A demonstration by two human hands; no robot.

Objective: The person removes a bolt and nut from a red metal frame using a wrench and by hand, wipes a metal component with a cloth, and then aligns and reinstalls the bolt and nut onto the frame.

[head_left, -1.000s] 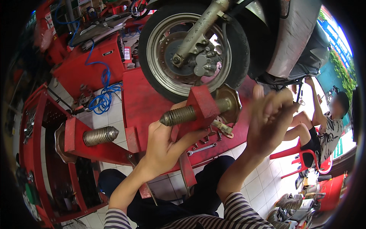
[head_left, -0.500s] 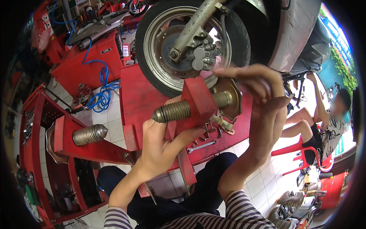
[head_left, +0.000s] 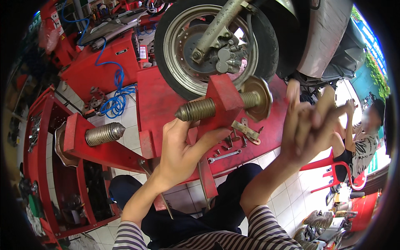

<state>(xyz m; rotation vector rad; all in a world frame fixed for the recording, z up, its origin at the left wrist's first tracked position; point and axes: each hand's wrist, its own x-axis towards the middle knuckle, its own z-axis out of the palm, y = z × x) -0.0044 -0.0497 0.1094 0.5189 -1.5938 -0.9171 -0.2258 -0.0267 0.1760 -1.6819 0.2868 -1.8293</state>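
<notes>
My left hand [head_left: 177,152] is wrapped around a red steel clamp arm [head_left: 225,98], with its thumb along the near side. A thick threaded screw [head_left: 196,109] runs through the block, its pointed end facing left. On the screw's right end sits a brass-coloured metal handwheel [head_left: 263,100]. My right hand [head_left: 306,129], blurred by motion, is right of the handwheel and apart from it, fingers spread and holding nothing. At the left, a matching clamp arm [head_left: 108,156] carries a second screw [head_left: 105,133]. Beyond my hands stands a scooter's front wheel [head_left: 168,68] with a brake caliper [head_left: 228,59].
On the red lift platform [head_left: 154,100] lie a combination wrench [head_left: 225,156], a metal bracket [head_left: 246,131] and several small bolts. A red tool cart [head_left: 39,166] stands left, a blue air hose [head_left: 118,79] beyond it. A person [head_left: 364,137] sits on a red chair at right.
My right hand has left the handwheel and moved right, its fingers opening. My left hand keeps its hold on the clamp arm. The whole view has shifted slightly.
</notes>
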